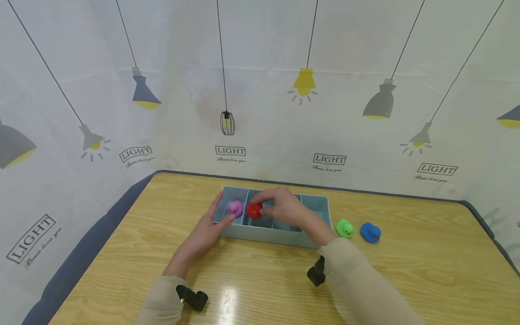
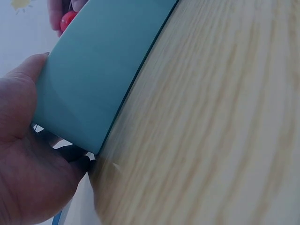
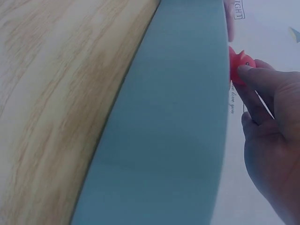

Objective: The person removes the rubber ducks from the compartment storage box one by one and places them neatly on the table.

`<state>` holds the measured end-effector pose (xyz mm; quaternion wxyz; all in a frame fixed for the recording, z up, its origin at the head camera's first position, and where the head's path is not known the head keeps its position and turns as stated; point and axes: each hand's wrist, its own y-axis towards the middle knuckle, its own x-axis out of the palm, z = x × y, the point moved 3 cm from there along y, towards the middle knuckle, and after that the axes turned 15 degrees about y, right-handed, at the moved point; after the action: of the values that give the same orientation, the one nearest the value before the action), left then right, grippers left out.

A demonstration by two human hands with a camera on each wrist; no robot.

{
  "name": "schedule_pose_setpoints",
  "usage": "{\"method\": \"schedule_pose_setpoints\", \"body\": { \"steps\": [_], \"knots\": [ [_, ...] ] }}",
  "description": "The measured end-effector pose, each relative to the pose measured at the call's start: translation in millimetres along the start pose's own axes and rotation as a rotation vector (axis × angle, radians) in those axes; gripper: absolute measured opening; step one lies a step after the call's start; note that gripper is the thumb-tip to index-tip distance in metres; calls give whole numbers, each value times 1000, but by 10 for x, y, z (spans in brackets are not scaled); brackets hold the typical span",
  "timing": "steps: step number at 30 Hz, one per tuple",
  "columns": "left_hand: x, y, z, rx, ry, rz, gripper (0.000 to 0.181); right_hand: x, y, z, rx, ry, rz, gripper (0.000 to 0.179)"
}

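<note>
Red duck (image 1: 254, 211), pinched in right hand (image 1: 285, 208) over second compartment (image 1: 262, 221) from left of blue-grey box (image 1: 268, 234), itself gripped at left end by left hand (image 1: 206, 230); apparently liable to snag on divider (image 1: 243, 218) or land tipped if released off-centre.

The divided box (image 1: 266, 234) sits on the tabletop (image 1: 264, 275), toward its far edge, with the sheet (image 1: 276, 164) behind. One duck (image 1: 235, 208) lies in the leftmost compartment. The left grip (image 1: 207, 232) is at the box's left end. Over the second compartment from the left, the right grip (image 1: 282, 207) holds a second duck (image 1: 254, 211). Just right of the box stands a third duck (image 1: 344, 229); right of that, a fourth duck (image 1: 371, 232).
</note>
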<state>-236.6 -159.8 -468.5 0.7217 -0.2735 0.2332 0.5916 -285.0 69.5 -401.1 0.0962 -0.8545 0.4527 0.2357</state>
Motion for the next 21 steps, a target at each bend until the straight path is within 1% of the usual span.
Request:
{"method": "schedule_pose_setpoints", "body": {
  "steps": [5, 7, 9, 14, 17, 21],
  "knots": [
    [-1, 0, 2, 11, -6, 1, 81, -57, -79, -104, -14, -10, -7, 31],
    [-4, 1, 1, 19, 1, 5, 82, -106, -129, -130, -29, -11, -3, 32],
    [-8, 1, 0, 15, 4, 8, 83, -170, -189, -141, -52, -4, 4, 32],
    [-11, 2, 2, 3, 11, 14, 82, -364, -371, -119, -138, 8, 26, 31],
    [-12, 1, 7, 8, 16, 14, 82, -480, -493, -76, -183, 3, 40, 31],
    [-4, 6, 6, 7, 17, 10, 82, -642, -645, -29, -203, -25, 64, 31]
  ]
}}
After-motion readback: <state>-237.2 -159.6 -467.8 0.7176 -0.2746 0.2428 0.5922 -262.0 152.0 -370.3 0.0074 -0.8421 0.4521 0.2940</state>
